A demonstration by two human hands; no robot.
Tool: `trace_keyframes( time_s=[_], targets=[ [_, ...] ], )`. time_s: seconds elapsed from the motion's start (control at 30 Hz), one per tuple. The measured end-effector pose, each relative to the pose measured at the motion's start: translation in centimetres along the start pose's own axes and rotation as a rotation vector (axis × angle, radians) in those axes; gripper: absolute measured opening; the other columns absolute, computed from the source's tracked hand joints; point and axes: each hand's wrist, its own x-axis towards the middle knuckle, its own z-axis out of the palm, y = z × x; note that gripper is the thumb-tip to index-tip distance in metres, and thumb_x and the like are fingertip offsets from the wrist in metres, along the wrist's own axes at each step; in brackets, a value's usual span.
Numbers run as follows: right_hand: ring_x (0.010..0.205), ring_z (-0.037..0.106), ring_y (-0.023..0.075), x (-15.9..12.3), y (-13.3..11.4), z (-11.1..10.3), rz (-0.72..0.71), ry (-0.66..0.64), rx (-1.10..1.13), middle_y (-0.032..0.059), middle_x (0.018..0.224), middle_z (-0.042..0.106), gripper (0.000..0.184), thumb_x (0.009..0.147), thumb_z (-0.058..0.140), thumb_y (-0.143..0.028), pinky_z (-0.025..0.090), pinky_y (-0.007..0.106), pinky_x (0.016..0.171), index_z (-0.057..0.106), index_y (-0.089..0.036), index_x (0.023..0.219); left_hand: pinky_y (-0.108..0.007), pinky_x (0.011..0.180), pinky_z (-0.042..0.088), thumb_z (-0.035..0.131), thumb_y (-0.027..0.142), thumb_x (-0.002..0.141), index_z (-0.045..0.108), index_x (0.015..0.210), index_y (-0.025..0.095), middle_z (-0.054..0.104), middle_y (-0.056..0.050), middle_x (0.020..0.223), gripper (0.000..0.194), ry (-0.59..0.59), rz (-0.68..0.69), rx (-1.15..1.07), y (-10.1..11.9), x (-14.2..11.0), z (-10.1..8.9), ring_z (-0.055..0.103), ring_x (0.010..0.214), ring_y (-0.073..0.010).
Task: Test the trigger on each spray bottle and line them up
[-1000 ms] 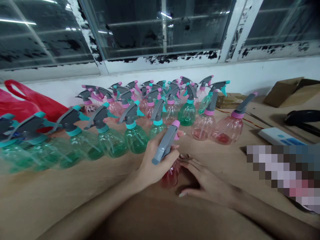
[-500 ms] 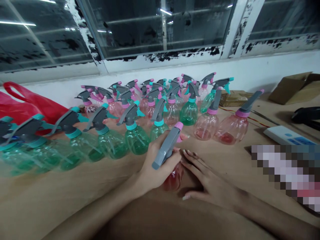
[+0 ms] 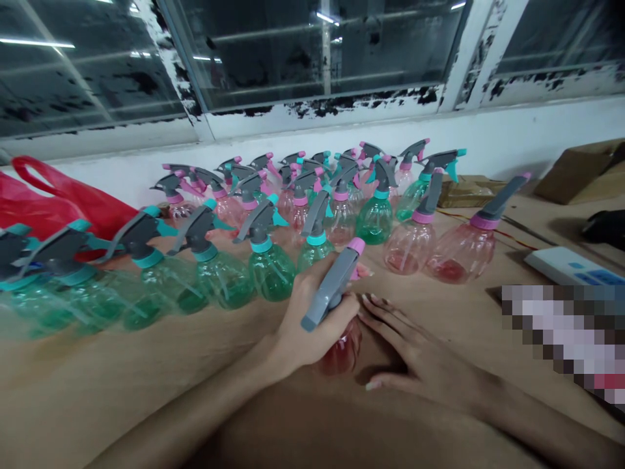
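A pink spray bottle [image 3: 338, 352] stands on the wooden table with its grey trigger head and pink nozzle tilted up to the right. My left hand [image 3: 305, 312] is wrapped round its neck, just under the trigger head. Beside it, my right hand [image 3: 410, 348] lies on the table with fingers spread and thumb apart, holding nothing. Its fingertips come close to the bottle; whether they touch it I cannot tell. Just beyond my left hand stands a green spray bottle [image 3: 316, 240] with a turquoise collar.
Several green spray bottles [image 3: 223, 277] form a row at left, with pink and green ones behind. Two pink spray bottles [image 3: 459, 254] stand right. A red plastic bag [image 3: 73, 202], a cardboard box [image 3: 579, 172] and a white device [image 3: 566, 266] lie around. A blurred patch covers something at right.
The whole view has shifted slightly, so everything appears a little further right. My left hand keeps its hold on the pink spray bottle, and my right hand stays flat beside it.
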Motion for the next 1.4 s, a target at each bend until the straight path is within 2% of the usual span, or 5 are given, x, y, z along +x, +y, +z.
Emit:
trace_keyframes(
  time_s=[0.23,0.5,0.83,1.07,1.4],
  targets=[
    [0.138,0.017,0.0295,-0.08,0.34,0.20,-0.019,0.014,0.017,0.0124,0.151,0.019,0.087,0.076,0.053,-0.064,0.023,0.052,0.109,0.022,-0.020,0.144,-0.031,0.067,0.052,0.049,0.015,0.076,0.060,0.100,0.022,0.064,-0.003,0.083,0.028,-0.008,0.032,-0.008,-0.37,-0.38,0.18,0.060,0.065,-0.0154],
    [0.138,0.017,0.0294,-0.10,0.22,-0.12,-0.026,0.012,0.022,0.0104,0.152,0.016,0.087,0.077,0.054,-0.061,0.023,0.051,0.110,0.019,-0.021,0.145,-0.029,0.063,0.053,0.049,0.016,0.075,0.060,0.100,0.024,0.065,-0.003,0.081,0.028,0.053,0.012,0.016,-0.75,-0.60,0.50,0.061,0.065,-0.0162],
    [0.137,0.019,0.0294,-0.05,0.12,-0.26,-0.011,-0.008,0.019,0.0116,0.152,0.019,0.087,0.077,0.052,-0.063,0.023,0.052,0.109,0.019,-0.021,0.145,-0.029,0.068,0.055,0.049,0.011,0.074,0.057,0.114,0.027,0.067,-0.004,0.098,0.044,0.003,0.028,-0.053,-0.77,-0.56,0.42,0.065,0.074,-0.0164],
    [0.137,0.020,0.0302,0.09,-0.13,-0.40,-0.013,0.013,0.033,0.0112,0.151,0.019,0.086,0.076,0.055,-0.061,0.025,0.052,0.109,0.021,-0.021,0.145,-0.029,0.066,0.054,0.049,0.012,0.076,0.057,0.110,0.026,0.062,0.000,0.074,0.038,-0.003,0.007,-0.039,-0.84,-0.71,0.43,0.061,0.063,-0.0152],
    [0.137,0.020,0.0296,0.05,0.00,-0.43,-0.002,-0.001,0.013,0.0123,0.151,0.022,0.086,0.076,0.053,-0.064,0.023,0.052,0.109,0.022,-0.021,0.144,-0.027,0.072,0.052,0.048,0.006,0.074,0.063,0.099,0.025,0.062,0.000,0.084,0.035,-0.020,0.001,-0.100,-0.71,-0.72,0.32,0.060,0.070,-0.0135]
  ],
)
